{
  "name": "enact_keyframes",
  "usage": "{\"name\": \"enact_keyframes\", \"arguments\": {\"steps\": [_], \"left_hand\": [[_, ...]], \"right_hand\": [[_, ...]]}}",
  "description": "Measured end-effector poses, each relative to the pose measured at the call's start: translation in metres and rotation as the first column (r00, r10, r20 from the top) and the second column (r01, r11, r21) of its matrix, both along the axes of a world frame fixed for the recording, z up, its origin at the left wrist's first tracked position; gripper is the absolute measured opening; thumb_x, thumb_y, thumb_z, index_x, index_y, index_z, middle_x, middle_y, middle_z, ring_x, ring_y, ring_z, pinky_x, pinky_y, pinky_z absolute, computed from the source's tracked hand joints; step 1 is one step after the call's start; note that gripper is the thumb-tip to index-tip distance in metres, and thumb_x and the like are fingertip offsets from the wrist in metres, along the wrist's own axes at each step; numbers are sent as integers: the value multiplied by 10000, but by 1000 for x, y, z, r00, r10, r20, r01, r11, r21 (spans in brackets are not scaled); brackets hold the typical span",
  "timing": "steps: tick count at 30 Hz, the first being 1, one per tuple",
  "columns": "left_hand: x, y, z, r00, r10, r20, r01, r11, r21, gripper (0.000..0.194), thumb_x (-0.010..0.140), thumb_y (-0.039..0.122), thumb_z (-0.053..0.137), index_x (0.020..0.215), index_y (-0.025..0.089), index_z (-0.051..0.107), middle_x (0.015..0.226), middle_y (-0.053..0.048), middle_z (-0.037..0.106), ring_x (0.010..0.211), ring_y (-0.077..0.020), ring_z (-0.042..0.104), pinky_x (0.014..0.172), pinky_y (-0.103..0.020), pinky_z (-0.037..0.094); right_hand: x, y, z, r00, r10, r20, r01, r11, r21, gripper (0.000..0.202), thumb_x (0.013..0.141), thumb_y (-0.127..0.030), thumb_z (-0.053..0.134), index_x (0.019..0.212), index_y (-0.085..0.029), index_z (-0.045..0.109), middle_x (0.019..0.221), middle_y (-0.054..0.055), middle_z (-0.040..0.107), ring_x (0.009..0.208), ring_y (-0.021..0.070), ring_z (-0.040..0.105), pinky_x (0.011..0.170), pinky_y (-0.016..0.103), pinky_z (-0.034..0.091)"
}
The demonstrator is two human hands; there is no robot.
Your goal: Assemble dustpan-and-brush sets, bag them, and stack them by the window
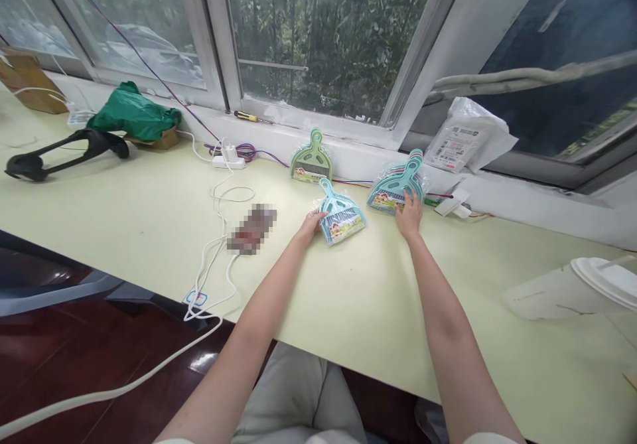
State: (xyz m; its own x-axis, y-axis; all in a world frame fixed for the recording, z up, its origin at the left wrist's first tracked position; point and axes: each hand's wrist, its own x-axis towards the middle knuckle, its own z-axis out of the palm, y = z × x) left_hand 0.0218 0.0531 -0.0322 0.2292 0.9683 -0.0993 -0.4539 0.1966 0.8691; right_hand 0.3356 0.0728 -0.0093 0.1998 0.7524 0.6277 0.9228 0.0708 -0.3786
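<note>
dustpan set (342,220) | light-blue, wrapped | left hand (310,225) holds it | right hand (409,220) on stack (396,183), grip unclear

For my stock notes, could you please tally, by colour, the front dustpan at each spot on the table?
Green dustpan: 1
Blue: 2, the middle dustpan at the left hand and the right dustpan at the right hand
Total: 3, dustpans stacked behind uncounted
</note>
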Motion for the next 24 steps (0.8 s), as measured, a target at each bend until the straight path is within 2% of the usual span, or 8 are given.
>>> {"name": "enact_keyframes", "arguments": {"steps": [4, 8, 12, 15, 17, 19, 21, 24], "left_hand": [[6, -3, 1, 1000, -13, 28, 14, 1000, -18, 220, 683, 227, 672, 884, 158, 616, 757, -19, 658, 702, -148, 624, 735, -305, 519], [13, -9, 3, 993, -25, 115, 24, 1000, 12, 235, 726, 212, 639, 958, 179, 617, 879, -34, 663, 822, -161, 637, 812, -321, 523], [14, -19, 4, 989, 25, 148, -20, 999, -33, 227, 765, 204, 602, 991, 187, 611, 919, -32, 665, 859, -158, 639, 854, -325, 523], [14, -28, 7, 989, 18, 147, -11, 999, -52, 288, 770, 187, 594, 1058, 192, 597, 944, -30, 673, 868, -159, 643, 880, -334, 517], [17, -35, 10, 988, -14, 155, 20, 999, -41, 362, 764, 181, 601, 1125, 200, 576, 974, -28, 678, 876, -160, 647, 894, -338, 511], [24, -43, 13, 982, -62, 179, 64, 998, -5, 439, 762, 185, 610, 1195, 218, 545, 1022, -23, 678, 902, -161, 649, 908, -340, 503], [32, -51, 16, 971, -127, 205, 120, 992, 46, 493, 762, 191, 614, 1244, 234, 516, 1075, -21, 672, 936, -167, 647, 923, -348, 493], [42, -61, 18, 948, -259, 187, 243, 965, 102, 503, 760, 201, 629, 1252, 207, 522, 1117, -53, 666, 985, -189, 639, 958, -372, 467]], "right_hand": [[-58, -58, 9, 968, 251, -22, -246, 959, 142, 378, 947, -339, 282, 1213, -203, 513, 1230, 119, 540, 1195, 249, 449, 1019, 467, 327], [-109, -120, 10, 824, 547, 147, -527, 835, -158, 342, 967, -373, 314, 1011, -211, 612, 1080, 99, 639, 1068, 230, 539, 936, 385, 360], [-123, -150, 1, 868, 492, 61, -456, 841, -291, 379, 952, -415, 362, 782, -199, 622, 793, 84, 669, 806, 212, 588, 823, 355, 373], [-119, -153, -5, 893, 386, -231, -435, 871, -228, 411, 943, -472, 341, 896, -194, 641, 777, 65, 670, 670, 180, 593, 708, 319, 415], [-116, -151, -9, 764, 301, -571, -454, 879, -143, 456, 916, -538, 352, 1017, -188, 626, 782, 47, 670, 580, 149, 589, 622, 293, 441], [-115, -149, -13, 481, 212, -851, -434, 900, -21, 489, 830, -592, 485, 1068, -182, 604, 810, 38, 672, 576, 136, 607, 598, 278, 474], [-112, -149, -18, 268, 205, -942, -401, 912, 84, 505, 723, -572, 637, 1038, -179, 602, 874, 40, 674, 682, 148, 646, 665, 286, 516], [-106, -150, -22, 139, 250, -958, -358, 915, 187, 465, 633, -487, 749, 947, -173, 610, 980, 53, 669, 873, 176, 650, 799, 313, 531]]}}
